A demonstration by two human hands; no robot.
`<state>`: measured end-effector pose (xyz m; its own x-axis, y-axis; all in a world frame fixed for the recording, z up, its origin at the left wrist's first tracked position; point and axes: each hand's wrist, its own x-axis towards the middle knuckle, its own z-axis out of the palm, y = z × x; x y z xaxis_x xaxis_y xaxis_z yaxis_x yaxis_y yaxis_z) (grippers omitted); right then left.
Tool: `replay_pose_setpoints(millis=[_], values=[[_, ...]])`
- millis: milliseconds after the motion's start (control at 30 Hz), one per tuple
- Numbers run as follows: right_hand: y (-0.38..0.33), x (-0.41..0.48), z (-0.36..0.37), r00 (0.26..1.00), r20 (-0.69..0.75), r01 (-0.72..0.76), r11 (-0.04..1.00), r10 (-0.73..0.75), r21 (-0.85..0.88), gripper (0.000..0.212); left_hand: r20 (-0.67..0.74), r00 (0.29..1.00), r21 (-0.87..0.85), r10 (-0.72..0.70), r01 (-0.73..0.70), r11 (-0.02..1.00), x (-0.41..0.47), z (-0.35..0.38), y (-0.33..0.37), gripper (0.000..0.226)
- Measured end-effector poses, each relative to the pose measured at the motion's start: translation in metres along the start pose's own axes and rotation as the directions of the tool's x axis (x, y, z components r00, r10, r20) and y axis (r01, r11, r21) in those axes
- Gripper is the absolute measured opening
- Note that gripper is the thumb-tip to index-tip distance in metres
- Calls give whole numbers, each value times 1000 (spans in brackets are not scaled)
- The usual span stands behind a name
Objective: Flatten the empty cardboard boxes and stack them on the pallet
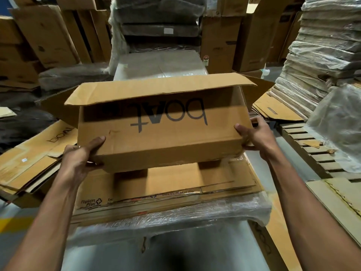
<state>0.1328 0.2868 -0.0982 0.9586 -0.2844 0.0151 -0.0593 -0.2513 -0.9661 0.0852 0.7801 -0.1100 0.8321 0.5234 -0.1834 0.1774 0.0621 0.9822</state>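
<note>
I hold a brown cardboard box (162, 132) with an upside-down black logo in front of me, its shape still boxy and its top flaps hanging open. My left hand (82, 157) grips its lower left corner, thumb on the front face. My right hand (256, 136) grips the lower right corner the same way. The box hovers just above a stack of flattened cardboard (175, 184) that lies on a plastic-wrapped pile (195, 216).
More flattened boxes (33, 163) lie to the left. A bare wooden pallet (312, 151) sits at the right with loose plastic film over it. Wrapped stacks of cardboard (322, 55) rise at the right and behind. Upright boxes line the back.
</note>
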Motion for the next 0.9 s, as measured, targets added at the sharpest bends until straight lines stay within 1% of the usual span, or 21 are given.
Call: replay_pose_setpoints(millis=[100,200,300,367,433,500,533,567,633,700,800,900], values=[[1,1,-4,1000,4,-18,998,19,-57,51,33,999,97,-5,2,995,1,-3,3,99],[11,0,2,999,-25,-28,996,26,-84,48,2,1000,192,1,-1,981,2,0,-9,89],[22,-2,16,995,-87,37,999,-40,-38,46,-22,999,103,40,-38,994,1,4,-20,84],[32,-2,24,993,-102,62,998,-61,12,51,-30,996,46,80,-78,996,0,6,-26,74],[47,-5,29,997,-55,64,990,-57,130,68,1,994,-57,114,-113,992,-1,6,-37,68],[69,-9,33,1000,10,14,975,-17,222,90,60,991,-124,120,-112,986,-4,8,-49,71],[81,-12,36,999,37,-20,972,12,234,98,93,990,-122,102,-90,988,-6,9,-54,75],[91,-13,39,998,59,-43,974,31,222,99,126,989,-104,81,-68,992,-7,10,-61,75],[110,-13,43,993,105,-73,985,57,154,88,177,984,-42,37,-30,999,-6,10,-72,74],[122,-11,44,979,179,-115,988,95,100,80,196,980,30,-19,13,999,-4,10,-83,79],[128,-12,47,943,288,-196,978,168,70,78,224,973,77,-62,46,996,-4,13,-91,75],[129,-10,54,941,288,-210,974,177,86,84,216,975,51,-45,35,998,-7,20,-92,69]])
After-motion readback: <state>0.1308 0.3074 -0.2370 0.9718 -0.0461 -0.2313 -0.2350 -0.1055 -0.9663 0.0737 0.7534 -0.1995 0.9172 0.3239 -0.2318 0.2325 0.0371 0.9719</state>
